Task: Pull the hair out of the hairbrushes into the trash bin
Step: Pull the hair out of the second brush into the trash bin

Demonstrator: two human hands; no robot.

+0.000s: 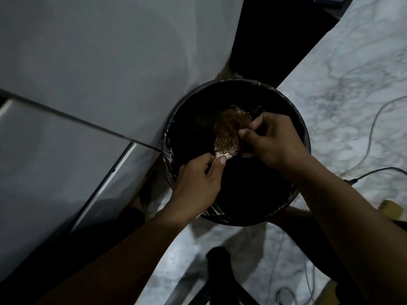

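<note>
A round black trash bin (305, 137) lined with a dark plastic bag stands on the marble floor below me. Over its mouth I hold a paddle hairbrush (226, 143) with pale pins, face up. My left hand (198, 183) is closed around the brush's handle at the lower left. A brown clump of hair (231, 121) lies matted over the far half of the pins. My right hand (273, 142) comes in from the right, thumb and fingers pinched on the edge of that clump.
A grey cabinet or appliance (99, 73) fills the left side, touching the bin. White marbled floor (352, 84) lies to the right with thin cables (372, 128) across it. A dark stand (222, 271) rises at the bottom centre; a yellow object (389, 209) sits at right.
</note>
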